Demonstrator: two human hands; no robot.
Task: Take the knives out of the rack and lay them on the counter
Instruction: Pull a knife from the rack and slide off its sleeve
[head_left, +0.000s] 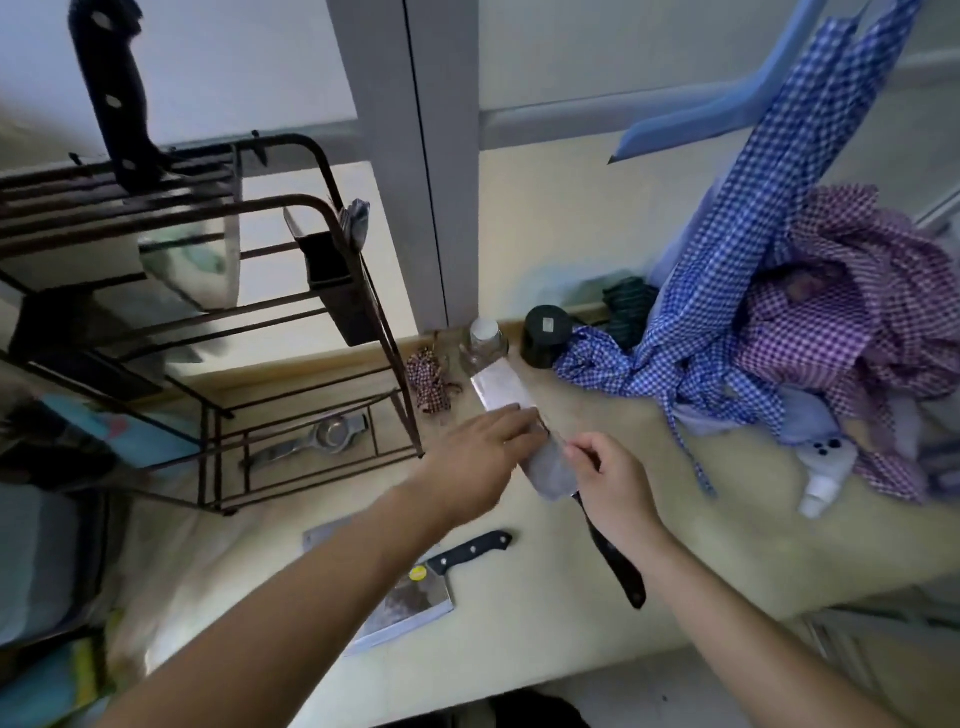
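A dark wire rack (322, 208) stands at the back left of the pale counter (727, 519). One knife stays in the rack's top slots, its black riveted handle (111, 98) sticking up. A second cleaver (498, 387) with a black handle is low over the counter's middle, blade pointing away. My left hand (478, 462) covers the flat of its blade. My right hand (615, 480) pinches the blade's spine close to the handle. A third cleaver (415, 603) lies flat on the counter near the front edge, partly under my left forearm.
Blue and purple checked cloths (779, 338) pile up at the right, with a white bottle (826, 467) in front. An upturned black cup (545, 335), a glass jar (488, 338) and a small checked cloth (431, 382) stand along the wall. A metal squeezer (322, 436) lies inside the rack's base.
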